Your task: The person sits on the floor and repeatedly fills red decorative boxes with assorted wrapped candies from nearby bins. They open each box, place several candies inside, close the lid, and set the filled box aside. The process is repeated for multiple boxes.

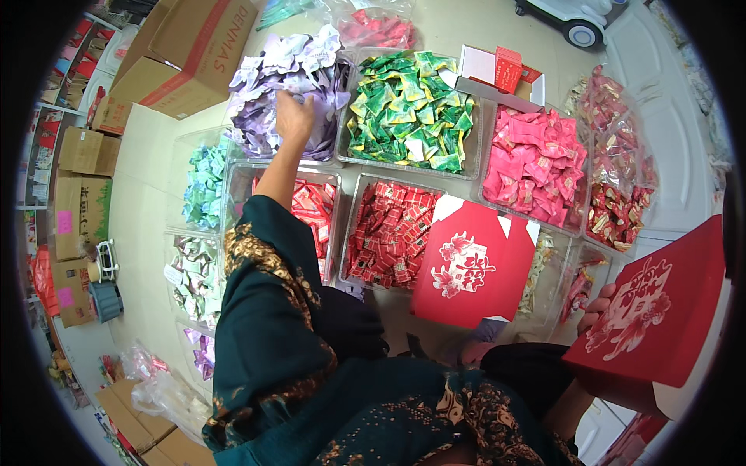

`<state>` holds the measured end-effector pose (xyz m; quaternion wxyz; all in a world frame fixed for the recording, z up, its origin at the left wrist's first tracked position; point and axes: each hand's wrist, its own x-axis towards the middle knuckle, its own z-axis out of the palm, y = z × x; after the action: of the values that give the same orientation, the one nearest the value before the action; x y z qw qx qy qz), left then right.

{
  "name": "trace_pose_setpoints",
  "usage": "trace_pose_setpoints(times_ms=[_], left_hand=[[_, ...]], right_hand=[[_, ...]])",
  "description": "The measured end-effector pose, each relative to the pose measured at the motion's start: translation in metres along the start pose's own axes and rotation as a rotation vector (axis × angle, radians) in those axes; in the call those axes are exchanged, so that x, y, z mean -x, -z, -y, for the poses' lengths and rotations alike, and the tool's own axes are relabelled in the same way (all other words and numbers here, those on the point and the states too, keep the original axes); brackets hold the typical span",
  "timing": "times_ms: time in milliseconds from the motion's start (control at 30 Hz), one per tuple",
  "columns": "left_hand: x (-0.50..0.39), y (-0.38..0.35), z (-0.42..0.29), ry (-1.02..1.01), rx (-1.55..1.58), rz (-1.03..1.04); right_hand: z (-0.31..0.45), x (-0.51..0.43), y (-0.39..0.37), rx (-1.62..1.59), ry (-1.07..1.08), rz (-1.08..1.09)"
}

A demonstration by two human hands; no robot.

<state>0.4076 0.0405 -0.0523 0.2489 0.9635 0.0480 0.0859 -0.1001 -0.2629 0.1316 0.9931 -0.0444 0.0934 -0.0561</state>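
Observation:
My left hand [294,116] reaches into the purple-and-white packets [309,58] heaped in a clear bin at the back left. Its fingertips are partly among the packets, so whether it grips one is unclear. At the far right, my right hand [595,307] holds a red printed cardboard gift box [653,303] by its side, tilted up. A second red printed box [466,274] stands before me, beside the bin of small red packets [390,233], its white flaps raised at the far edge.
Bins of green packets [408,110], pink packets [533,163] and turquoise packets [204,183] stand around. A white box [481,84] holding red cards [508,70] rests across bin rims. A large carton [186,58] stands back left; a wheeled vehicle [583,35] is back right.

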Motion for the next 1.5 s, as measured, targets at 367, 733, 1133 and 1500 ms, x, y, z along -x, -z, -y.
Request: trace_pose_setpoints(times_ms=[367, 733, 1133, 1500], left_hand=[[-0.005, 0.024, 0.039, -0.166, 0.484, 0.138], [0.07, 0.12, 0.24, 0.699, 1.459, 0.084], [0.133, 0.063, 0.24, 0.05, -0.476, 0.462], [0.148, 0.251, 0.067, 0.069, 1.543, 0.515]], right_hand=[[-0.015, 0.013, -0.002, 0.018, -0.102, 0.009], [-0.02, 0.026, -0.005, 0.243, 0.073, -0.012], [-0.043, 0.028, 0.01, 0.323, 0.133, 0.107], [-0.083, 0.039, 0.0, 0.48, 0.504, -0.228]])
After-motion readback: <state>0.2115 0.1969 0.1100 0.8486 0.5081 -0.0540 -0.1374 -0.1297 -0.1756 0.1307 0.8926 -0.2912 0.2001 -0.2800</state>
